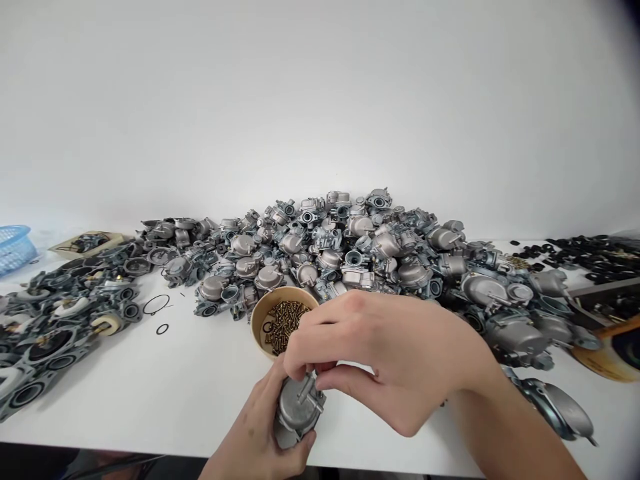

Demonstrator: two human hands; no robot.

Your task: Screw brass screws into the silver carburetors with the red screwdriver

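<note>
My left hand [273, 427] is wrapped round a grey metal carburetor [299, 405], its rounded bowl side facing up. My right hand [365, 360] reaches over from the right, thumb and fingers pinched together at the carburetor's far edge. Whatever sits between those fingertips is hidden by the hand. Just behind both hands stands a round tan tub [257, 319] holding many small brass-coloured screws [285, 323] and a black ring. The right hand covers part of that tub.
A large heap of carburetors [360, 243] runs along the wall. Open carburetor bodies [65, 327] with white floats lie left. Black rubber rings [162, 329] lie on the white table [165, 387]. A single carburetor part [557, 407] sits right, below black pieces [595, 257]. A blue basket [17, 248] is far left.
</note>
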